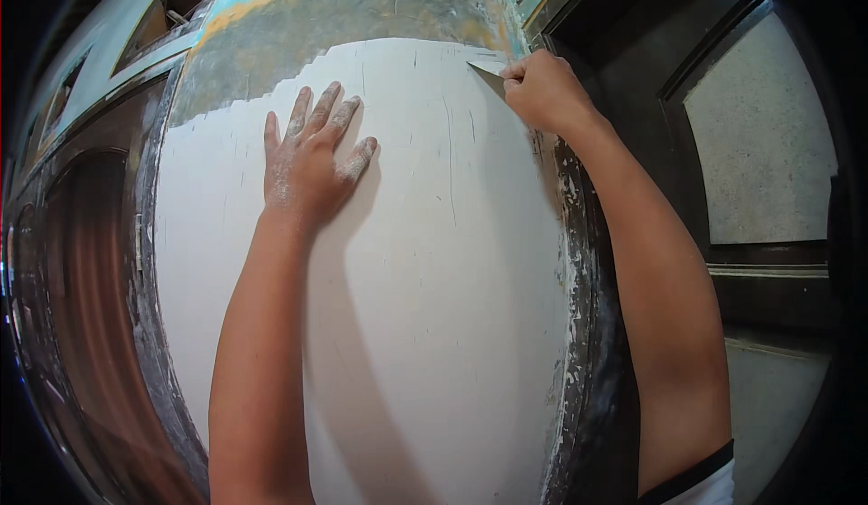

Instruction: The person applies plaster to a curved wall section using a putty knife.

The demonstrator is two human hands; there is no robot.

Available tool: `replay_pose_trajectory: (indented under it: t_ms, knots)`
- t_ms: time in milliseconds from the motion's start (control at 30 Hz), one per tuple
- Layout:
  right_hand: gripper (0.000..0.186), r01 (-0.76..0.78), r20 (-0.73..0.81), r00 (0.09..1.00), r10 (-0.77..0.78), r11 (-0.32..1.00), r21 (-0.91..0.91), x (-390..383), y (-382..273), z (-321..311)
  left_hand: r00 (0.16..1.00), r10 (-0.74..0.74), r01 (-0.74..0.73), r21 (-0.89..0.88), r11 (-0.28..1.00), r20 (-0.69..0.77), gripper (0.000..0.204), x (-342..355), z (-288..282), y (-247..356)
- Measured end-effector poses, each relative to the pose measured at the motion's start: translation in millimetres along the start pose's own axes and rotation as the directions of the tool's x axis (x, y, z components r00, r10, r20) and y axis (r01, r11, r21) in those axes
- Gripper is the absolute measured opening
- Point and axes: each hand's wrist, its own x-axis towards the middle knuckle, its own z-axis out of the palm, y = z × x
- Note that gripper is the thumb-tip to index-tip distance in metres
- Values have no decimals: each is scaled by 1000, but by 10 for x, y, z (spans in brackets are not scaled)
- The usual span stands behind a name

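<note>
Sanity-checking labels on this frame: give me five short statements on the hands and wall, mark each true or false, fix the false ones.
1. The right hand grips a thin blade. True.
2. The left hand grips a second blade. False: no tool shows in it; its fingers are spread over the white coating.
3. White powder shows on the left hand. True.
4. The grey band lies below the white coating. False: it lies above it.
5. The dark door with pale panels is at the picture's left. False: it is at the right.
</note>
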Motion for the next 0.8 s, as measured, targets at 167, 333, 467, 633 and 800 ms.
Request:
replay_pose_trajectory:
  t_ms: [167,333,467,633,800]
  knots:
    - [33,-16,-24,1000,16,1000,-9,66,-9,18,1000,8,-8,-6,1000,-11,60,20,52,-3]
    - [29,41,-85,996,-41,999,-1,80,65,4,999,4,-4,-12,1000,-49,58,8,79,-5]
    - [32,-25,-12,1000,25,1000,2,64,44,18,998,1,-1,5,1000,-66,57,-4,133,-43]
    - [33,-33,-40,999,32,999,-29,130,93,13,996,-2,3,4,1000,-89,57,12,128,1]
    - [34,7,-47,999,-9,999,-44,77,132,-39,996,-13,16,24,1000,-91,57,-19,144,-51]
